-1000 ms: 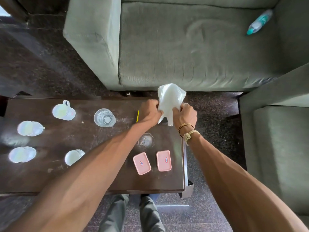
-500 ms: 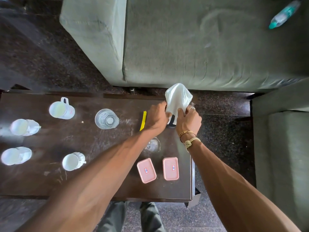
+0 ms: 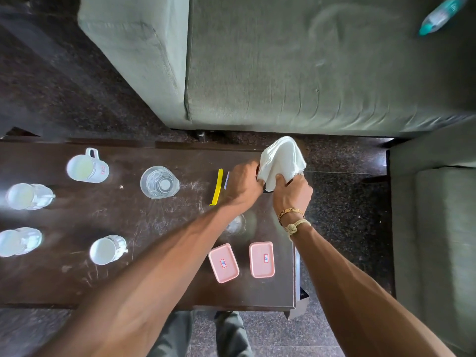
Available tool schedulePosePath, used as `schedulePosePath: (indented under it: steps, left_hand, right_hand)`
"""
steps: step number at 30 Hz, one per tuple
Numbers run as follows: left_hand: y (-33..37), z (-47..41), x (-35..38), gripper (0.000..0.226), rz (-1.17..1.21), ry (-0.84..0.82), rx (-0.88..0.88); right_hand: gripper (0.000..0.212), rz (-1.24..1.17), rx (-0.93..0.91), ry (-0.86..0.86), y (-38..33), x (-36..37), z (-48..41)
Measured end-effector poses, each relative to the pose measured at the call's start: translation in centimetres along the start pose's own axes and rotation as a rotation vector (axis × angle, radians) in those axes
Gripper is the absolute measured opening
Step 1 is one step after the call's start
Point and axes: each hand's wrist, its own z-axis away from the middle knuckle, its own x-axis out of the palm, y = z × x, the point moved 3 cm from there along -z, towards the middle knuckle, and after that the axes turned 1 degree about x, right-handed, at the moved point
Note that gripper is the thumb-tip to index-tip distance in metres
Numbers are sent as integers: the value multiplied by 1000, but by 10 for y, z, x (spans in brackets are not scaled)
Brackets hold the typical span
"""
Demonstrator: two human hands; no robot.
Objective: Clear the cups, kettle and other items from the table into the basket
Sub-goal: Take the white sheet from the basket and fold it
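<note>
Both my hands grip a white cloth over the far right corner of the dark table. My left hand pinches its left edge, my right hand its lower edge, and a dark object sits partly hidden beneath them. Several white cups stand at the left: a handled mug, a cup near the front, and others at the far left. A clear glass stands mid-table. Two pink lidded boxes lie at the front right. No basket is in view.
A yellow strip lies by my left hand, and a small clear object shows under my forearm. A grey-green sofa stands behind the table with a plastic bottle on it. Another seat is to the right.
The hands have stayed on the cloth at the same table corner, shifting their grip slightly. The camera has tilted, so the whole scene sits lower and further right in view.
</note>
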Motion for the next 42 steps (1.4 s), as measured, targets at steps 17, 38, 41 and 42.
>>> schedulePosePath:
  steps: [17,38,41,42]
  left_hand:
    - [-20,5,19,22,58,84,-59]
    - [-15,13,4,23,24,175,97]
    - [-16,12,5,24,0,166,108]
    - [-18,10,7,24,-11,156,103]
  right_hand:
    - [39,39,27,-92,14,2,2]
    - [37,-3,-32,-6,13,-13,15]
    - [42,5,-37,1,12,-10,15]
    - [42,13,-40,-9,13,-8,15]
